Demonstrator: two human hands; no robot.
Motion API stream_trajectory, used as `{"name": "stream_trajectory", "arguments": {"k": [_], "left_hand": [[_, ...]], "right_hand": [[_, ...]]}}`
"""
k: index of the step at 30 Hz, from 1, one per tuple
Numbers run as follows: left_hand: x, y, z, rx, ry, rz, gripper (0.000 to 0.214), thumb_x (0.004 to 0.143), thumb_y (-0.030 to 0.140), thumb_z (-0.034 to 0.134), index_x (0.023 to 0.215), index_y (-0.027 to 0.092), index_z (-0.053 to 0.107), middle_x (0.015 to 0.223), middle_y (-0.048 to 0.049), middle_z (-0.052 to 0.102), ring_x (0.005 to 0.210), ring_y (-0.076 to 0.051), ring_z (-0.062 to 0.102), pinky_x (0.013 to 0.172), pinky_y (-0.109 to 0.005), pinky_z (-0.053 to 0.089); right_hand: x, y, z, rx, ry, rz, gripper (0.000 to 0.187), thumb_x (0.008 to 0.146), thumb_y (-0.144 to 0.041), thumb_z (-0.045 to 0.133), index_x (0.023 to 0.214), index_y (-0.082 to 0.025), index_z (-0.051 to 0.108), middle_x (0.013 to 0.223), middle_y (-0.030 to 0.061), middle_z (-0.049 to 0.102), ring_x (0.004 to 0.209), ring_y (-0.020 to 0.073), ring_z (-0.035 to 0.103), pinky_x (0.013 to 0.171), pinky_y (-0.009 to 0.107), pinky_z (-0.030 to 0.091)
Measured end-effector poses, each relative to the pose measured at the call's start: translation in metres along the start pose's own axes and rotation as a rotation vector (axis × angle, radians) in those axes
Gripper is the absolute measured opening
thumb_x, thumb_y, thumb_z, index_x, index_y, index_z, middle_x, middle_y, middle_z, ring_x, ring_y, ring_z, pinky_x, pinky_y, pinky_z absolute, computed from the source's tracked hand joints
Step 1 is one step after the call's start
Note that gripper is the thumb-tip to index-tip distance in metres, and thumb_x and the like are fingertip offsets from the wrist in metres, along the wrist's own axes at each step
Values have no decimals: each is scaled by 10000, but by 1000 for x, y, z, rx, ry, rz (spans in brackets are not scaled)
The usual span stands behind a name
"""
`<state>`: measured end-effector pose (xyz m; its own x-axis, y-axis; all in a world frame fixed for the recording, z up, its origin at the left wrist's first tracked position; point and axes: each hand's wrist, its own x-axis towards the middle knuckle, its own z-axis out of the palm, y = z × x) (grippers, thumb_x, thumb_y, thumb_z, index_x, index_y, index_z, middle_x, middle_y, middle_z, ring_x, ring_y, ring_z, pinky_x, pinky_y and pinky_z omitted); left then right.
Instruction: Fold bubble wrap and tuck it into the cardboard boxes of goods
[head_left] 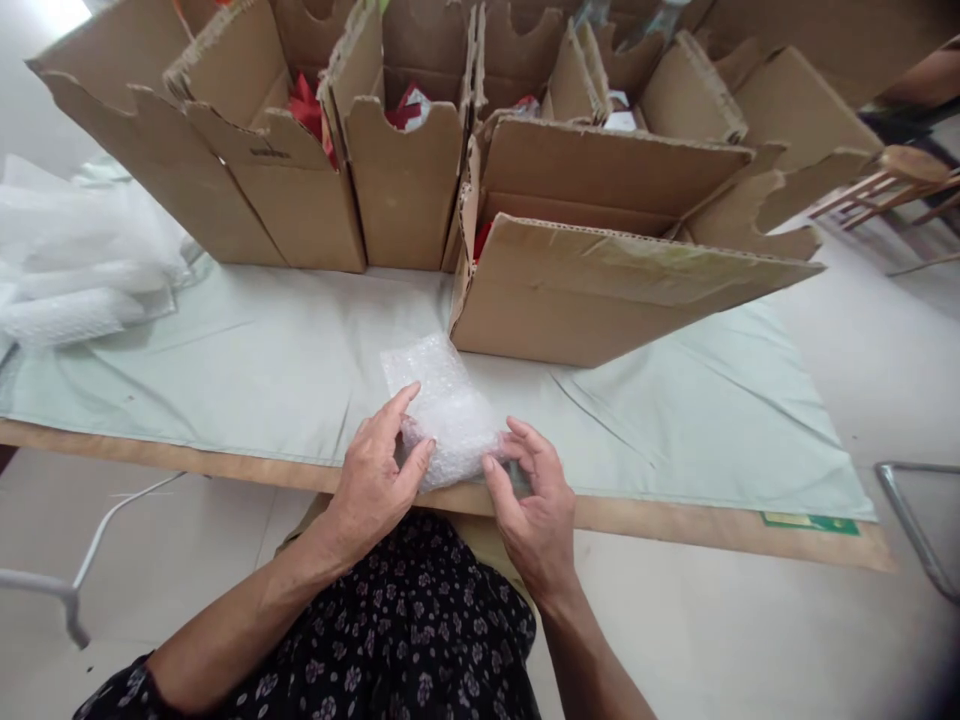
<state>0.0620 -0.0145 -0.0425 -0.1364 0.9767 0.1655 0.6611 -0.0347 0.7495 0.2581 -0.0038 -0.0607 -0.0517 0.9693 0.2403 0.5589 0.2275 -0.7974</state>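
Note:
A piece of clear bubble wrap [454,415] lies at the front edge of the cloth-covered table, thicker toward me and flatter at its far end. My left hand [381,468] grips its left side, thumb on top and some fingertips hidden behind it. On the opposite side, my right hand [534,500] holds the right end between thumb and fingers. Whether something is wrapped inside cannot be made out.
Several open cardboard boxes [409,180] stand along the back, some with red items inside. A larger open carton [600,290] sits closer, at the right. Folded bubble wrap sheets [75,260] are piled at the left. A pale green cloth [247,370] covers the table.

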Motion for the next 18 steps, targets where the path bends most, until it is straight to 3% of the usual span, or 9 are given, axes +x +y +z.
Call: {"name": "stream_trajectory", "arguments": {"k": [4,6,9,11,14,18], "left_hand": [[1,-1,4,256,0,112,557,925,200,639,1466,139,519,867,-45,709,793,-233,641,803,-407,547],[2,-4,6,336,1,148,574,917,190,660,1468,126,511,857,-49,702,788,-247,639,786,-413,539],[3,-7,7,386,37,193,573,938,216,680,1472,119,494,915,-70,702,841,-263,654,798,-417,530],[1,-6,4,375,86,220,555,959,262,687,1462,123,501,1049,-118,706,949,-283,664,846,-431,528],[-8,-1,-4,267,127,292,513,972,347,694,1413,134,541,1226,-168,682,1113,-299,639,946,-444,508],[-18,5,-7,168,59,339,352,1000,256,641,1334,162,583,1005,-75,751,941,-235,650,872,-395,486]], "right_hand": [[4,2,-17,-162,-54,-267,495,968,-223,654,1448,-225,534,1311,139,690,1236,299,635,1034,521,527],[10,4,-24,-240,-149,-449,515,951,-123,599,1455,-197,527,1487,180,584,1406,326,532,1084,526,489],[22,5,-29,-370,-312,-641,481,914,-13,542,1346,-210,616,1586,158,511,1513,352,423,1098,528,450],[32,4,-29,-378,-394,-707,392,921,-7,551,1236,-211,664,1530,120,585,1498,341,446,1104,516,433],[46,1,-27,-274,-480,-739,279,960,-32,560,1150,-196,681,1252,62,758,1369,283,572,1087,461,437],[61,-5,-17,-179,-568,-669,183,1025,-146,558,1117,-199,707,1006,38,788,1023,225,693,961,410,494]]}}
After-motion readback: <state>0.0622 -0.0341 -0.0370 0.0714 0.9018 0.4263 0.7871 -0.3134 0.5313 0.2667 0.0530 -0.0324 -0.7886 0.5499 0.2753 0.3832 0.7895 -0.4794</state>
